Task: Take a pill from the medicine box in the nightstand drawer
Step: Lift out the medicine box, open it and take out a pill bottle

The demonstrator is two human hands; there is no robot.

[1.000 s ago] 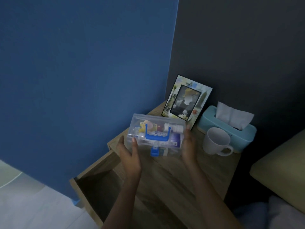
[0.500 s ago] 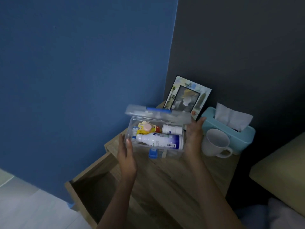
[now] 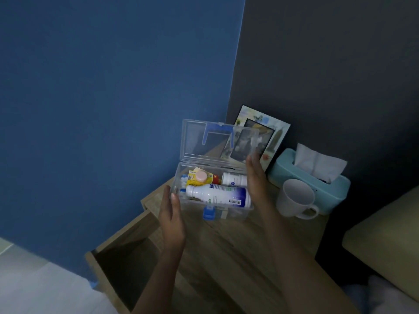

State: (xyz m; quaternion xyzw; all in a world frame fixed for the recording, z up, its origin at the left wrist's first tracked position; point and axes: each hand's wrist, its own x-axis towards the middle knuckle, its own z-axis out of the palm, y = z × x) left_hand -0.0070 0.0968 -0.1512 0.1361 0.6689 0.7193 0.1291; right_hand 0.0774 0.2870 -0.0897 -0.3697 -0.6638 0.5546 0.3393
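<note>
Swung up since half a second ago, the clear lid of the transparent plastic medicine box now stands nearly upright on its rear hinge, where before it lay only part-raised over the contents.

On the left hand the fingers lie pressed together and straight, flat against the box's left end wall, thumb tucked behind. On the right hand the fingers are likewise together and extended; their tips reach the lower right corner of the raised lid while the palm presses the box's right end wall. The box is clamped between the two palms, neither hand curled around anything inside it.

Between the hands, inside the box, a large white plastic bottle with a blue printed label lies on its side along the front wall. Behind it sits a smaller white bottle, close to the right palm, and a yellow packet with a pink round cap on it toward the left end. Whether loose pills lie there cannot be told. A blue latch hangs open at the box's front.

Under the box is the wooden nightstand counter; whether the box rests on it or is held just above cannot be told. Right of the box stands a white ceramic mug, and behind that a pale turquoise tissue box. Behind the lid leans a framed photo, partly seen through it. Lower left of the box the wooden drawer stands pulled open.
</note>
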